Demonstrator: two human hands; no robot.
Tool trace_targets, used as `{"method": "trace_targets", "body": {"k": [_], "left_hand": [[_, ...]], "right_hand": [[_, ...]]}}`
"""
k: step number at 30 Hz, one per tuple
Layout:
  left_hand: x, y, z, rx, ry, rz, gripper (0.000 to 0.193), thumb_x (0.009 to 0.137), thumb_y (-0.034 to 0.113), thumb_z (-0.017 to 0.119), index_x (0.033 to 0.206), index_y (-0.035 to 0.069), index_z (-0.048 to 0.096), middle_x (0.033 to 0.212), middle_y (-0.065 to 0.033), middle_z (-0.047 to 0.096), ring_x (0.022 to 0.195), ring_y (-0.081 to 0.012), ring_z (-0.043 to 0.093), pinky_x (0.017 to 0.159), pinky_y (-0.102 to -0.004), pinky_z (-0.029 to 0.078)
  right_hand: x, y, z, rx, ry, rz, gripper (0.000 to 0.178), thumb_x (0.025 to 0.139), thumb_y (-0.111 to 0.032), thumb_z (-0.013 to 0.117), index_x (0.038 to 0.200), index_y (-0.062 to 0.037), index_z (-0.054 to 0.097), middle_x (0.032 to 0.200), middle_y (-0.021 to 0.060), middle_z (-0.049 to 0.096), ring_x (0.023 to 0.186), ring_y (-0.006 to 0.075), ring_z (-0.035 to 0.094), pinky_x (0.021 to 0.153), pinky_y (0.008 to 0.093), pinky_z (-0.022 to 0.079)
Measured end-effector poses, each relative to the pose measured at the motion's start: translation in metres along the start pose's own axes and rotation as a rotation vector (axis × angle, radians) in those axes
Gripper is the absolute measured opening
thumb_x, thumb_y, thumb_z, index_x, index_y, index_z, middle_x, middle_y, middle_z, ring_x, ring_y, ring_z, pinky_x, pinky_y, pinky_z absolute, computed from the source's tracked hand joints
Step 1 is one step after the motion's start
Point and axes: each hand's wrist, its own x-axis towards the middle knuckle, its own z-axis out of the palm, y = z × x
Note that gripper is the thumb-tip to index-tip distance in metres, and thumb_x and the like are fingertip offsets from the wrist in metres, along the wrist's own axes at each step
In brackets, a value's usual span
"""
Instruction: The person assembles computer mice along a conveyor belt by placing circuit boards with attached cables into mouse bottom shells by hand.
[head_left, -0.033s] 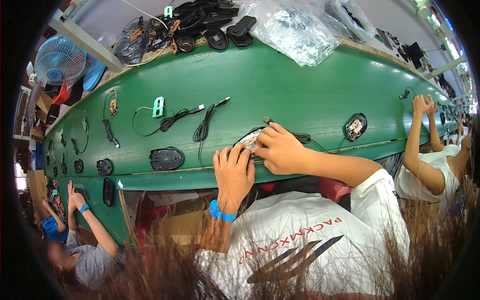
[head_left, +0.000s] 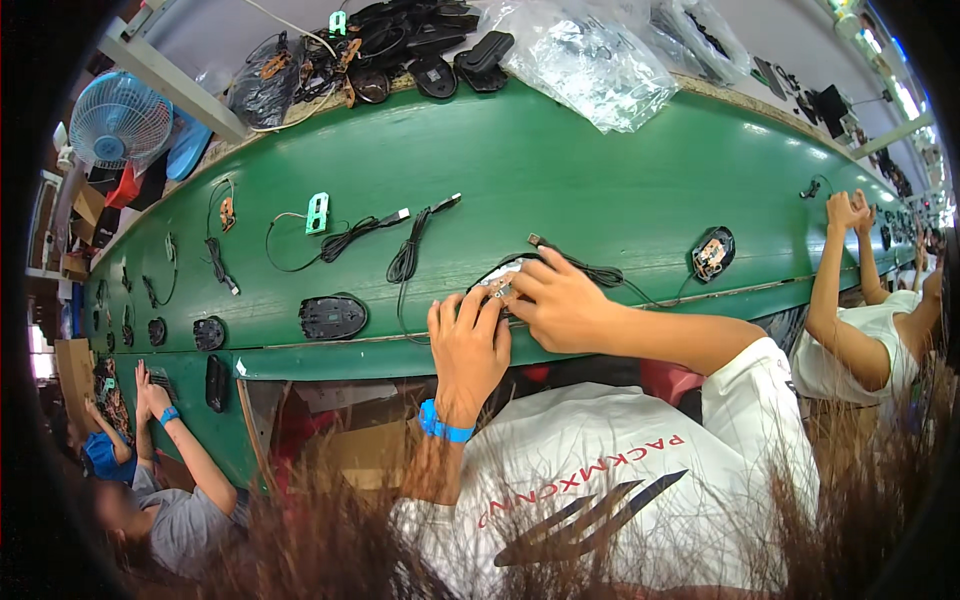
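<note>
Both my hands rest on a half-built computer mouse (head_left: 497, 279) lying on the green conveyor belt (head_left: 600, 180). My left hand (head_left: 468, 345), with a blue band at its wrist, holds the mouse's near left side, fingers laid over it. My right hand (head_left: 560, 300) covers its right side, fingertips pressed onto the light part on top. A black cable (head_left: 600, 272) runs from the mouse to the right. Most of the mouse is hidden under my fingers.
On the belt lie a black mouse shell (head_left: 332, 316), a green circuit board with cable (head_left: 318, 212), a coiled black cable (head_left: 408, 255) and another open mouse base (head_left: 712, 254). Behind are mouse shells (head_left: 430, 45), a plastic bag (head_left: 590, 60) and a fan (head_left: 118, 118). Co-workers' hands work at right (head_left: 845, 210) and left (head_left: 150, 395).
</note>
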Motion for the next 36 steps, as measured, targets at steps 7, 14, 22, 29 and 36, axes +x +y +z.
{"method": "trace_targets", "body": {"k": [7,14,22,29,36], "left_hand": [[-0.002,-0.002,0.003,0.002,-0.002,-0.019,0.031,0.083,0.013,0.072,0.114,0.008,0.068,0.128,-0.0073,0.062,0.117,-0.0345,0.055,0.106,-0.0594,0.04],[0.0,0.001,0.002,-0.02,-0.009,-0.008,0.032,0.083,0.013,0.071,0.114,0.008,0.068,0.128,-0.0081,0.061,0.117,-0.0351,0.054,0.106,-0.0595,0.04],[0.002,0.004,0.006,-0.001,0.028,0.034,0.028,0.083,0.01,0.072,0.11,0.005,0.07,0.125,-0.0125,0.063,0.115,-0.0378,0.054,0.103,-0.0545,0.041],[0.001,0.003,0.007,-0.058,0.058,0.036,0.028,0.081,0.008,0.072,0.109,0.005,0.07,0.126,-0.0129,0.063,0.117,-0.0389,0.053,0.102,-0.0527,0.042],[0.002,0.004,0.008,-0.051,0.074,0.039,0.029,0.081,0.008,0.072,0.11,0.007,0.071,0.126,-0.0116,0.064,0.12,-0.0382,0.053,0.104,-0.0543,0.041]], "right_hand": [[0.002,0.012,-0.015,0.169,0.006,-0.002,0.037,0.074,-0.013,0.07,0.109,-0.0037,0.071,0.107,0.0099,0.062,0.106,0.0292,0.058,0.107,0.0471,0.042],[0.0,0.006,0.002,0.002,0.07,-0.04,0.027,0.074,-0.011,0.068,0.099,-0.0068,0.076,0.102,0.0088,0.063,0.102,0.0282,0.058,0.099,0.0438,0.045],[0.008,0.038,-0.018,0.136,0.153,0.003,0.018,0.073,-0.01,0.069,0.09,-0.0112,0.076,0.091,0.0062,0.061,0.094,0.0262,0.058,0.087,0.0395,0.048],[0.008,0.034,-0.007,0.131,0.074,-0.011,0.023,0.071,-0.007,0.071,0.094,-0.0097,0.074,0.097,0.0055,0.063,0.096,0.0265,0.059,0.085,0.0399,0.051],[0.018,0.036,0.0,0.196,0.068,0.043,0.011,0.078,-0.018,0.074,0.083,-0.0081,0.073,0.094,0.006,0.061,0.097,0.0253,0.06,0.082,0.039,0.052]]}}
